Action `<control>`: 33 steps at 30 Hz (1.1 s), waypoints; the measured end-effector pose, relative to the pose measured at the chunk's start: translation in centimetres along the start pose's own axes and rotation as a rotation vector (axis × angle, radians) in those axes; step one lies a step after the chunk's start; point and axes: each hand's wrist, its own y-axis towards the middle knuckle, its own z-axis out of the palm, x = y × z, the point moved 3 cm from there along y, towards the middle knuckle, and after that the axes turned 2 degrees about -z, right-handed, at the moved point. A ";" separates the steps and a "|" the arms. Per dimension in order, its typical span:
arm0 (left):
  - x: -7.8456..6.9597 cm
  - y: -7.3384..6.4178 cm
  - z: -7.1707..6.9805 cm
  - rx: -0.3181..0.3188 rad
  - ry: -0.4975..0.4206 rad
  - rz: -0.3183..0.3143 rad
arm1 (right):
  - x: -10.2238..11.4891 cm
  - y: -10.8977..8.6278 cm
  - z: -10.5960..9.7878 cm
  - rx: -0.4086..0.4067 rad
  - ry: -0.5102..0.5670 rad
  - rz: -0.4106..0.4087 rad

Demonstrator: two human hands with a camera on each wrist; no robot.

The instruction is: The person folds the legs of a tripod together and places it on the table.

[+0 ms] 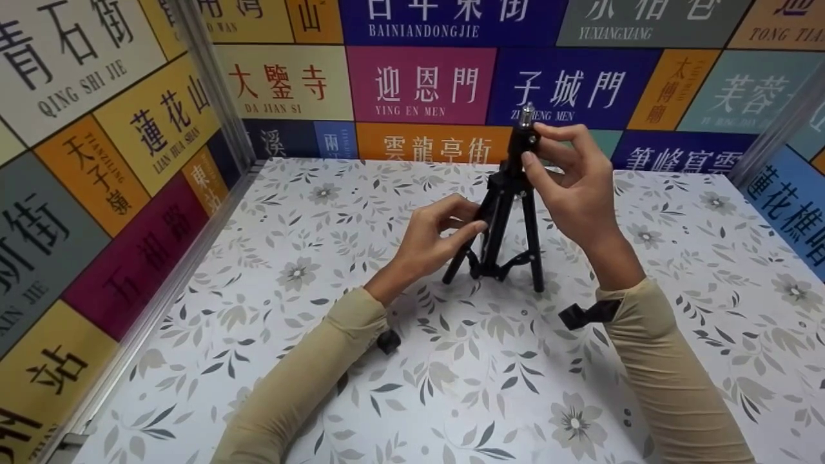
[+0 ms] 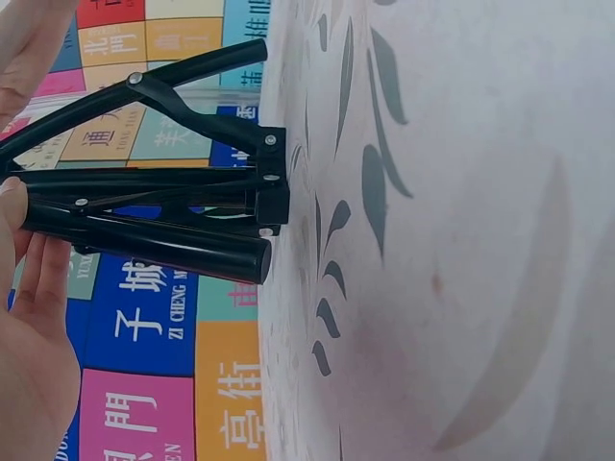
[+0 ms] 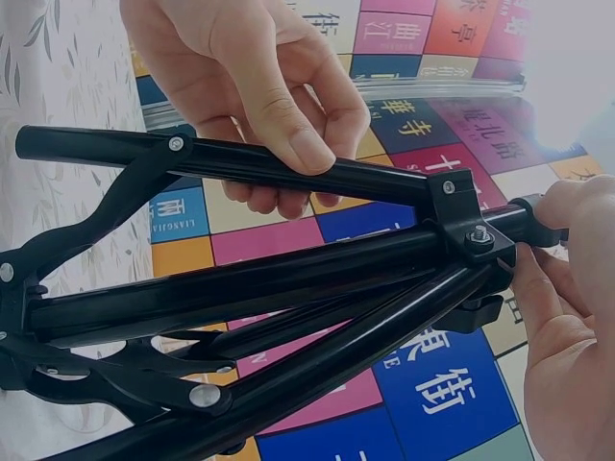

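Observation:
A small black tripod stands nearly upright over the flowered tabletop, its legs partly spread and joined by folding braces. A bare silver screw tops its centre column. My left hand pinches one leg between thumb and fingers; in the right wrist view that thumb lies along the leg's upper part. Higher up, my right hand pinches the black collar at the top of the column with thumb and fingertips. The leg ends are close to the tabletop in the left wrist view.
A white table with a grey leaf and flower print lies under both hands. Panels of coloured signs rise behind it and on both sides. Black straps with small mounts sit at both wrists.

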 end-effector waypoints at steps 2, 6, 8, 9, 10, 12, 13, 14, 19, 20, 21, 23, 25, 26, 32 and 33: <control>0.0 0.0 0.0 -0.003 0.002 -0.005 | 0.0 0.0 0.0 -0.002 0.005 0.013; -0.1 0.0 0.0 -0.010 0.034 0.003 | 0.1 -0.1 0.0 -0.005 0.005 0.017; -0.2 0.1 0.0 -0.015 0.056 0.011 | 0.1 -0.1 0.0 -0.008 0.007 0.016; -0.2 0.1 0.0 -0.017 0.064 0.014 | 0.1 -0.1 0.0 -0.009 0.007 0.014; -0.2 0.1 0.0 -0.018 0.070 0.016 | 0.1 -0.1 0.0 -0.010 0.006 0.013; -0.2 0.1 -0.1 -0.020 0.075 0.013 | 0.0 -0.1 0.0 -0.012 0.010 0.012; -0.2 0.1 -0.1 -0.019 0.073 0.009 | 0.0 -0.1 0.0 -0.012 0.012 0.012; -0.2 0.1 -0.1 -0.020 0.076 0.004 | 0.0 -0.1 0.0 -0.011 0.014 0.013; -0.2 0.0 -0.1 -0.026 0.109 -0.010 | -0.2 -0.1 0.0 -0.010 0.024 0.014; -0.2 0.0 -0.1 -0.029 0.115 -0.011 | -0.2 -0.1 0.0 -0.010 0.026 0.014; -0.1 0.0 -0.1 -0.030 0.115 -0.010 | -0.2 0.0 0.0 -0.010 0.026 0.014; -0.1 0.0 -0.1 -0.032 0.113 -0.009 | -0.3 0.0 0.0 -0.010 0.026 0.012; -0.1 0.0 0.0 -0.033 0.107 -0.011 | -0.3 0.0 0.0 -0.011 0.030 0.012; -0.1 0.0 0.0 -0.034 0.106 -0.011 | -0.3 0.0 0.0 -0.010 0.032 0.012; -0.2 0.0 0.0 -0.042 0.101 -0.002 | -0.3 0.0 0.0 -0.015 0.050 0.007; -0.2 0.0 0.0 -0.043 0.100 0.000 | -0.3 0.0 0.0 -0.016 0.051 0.006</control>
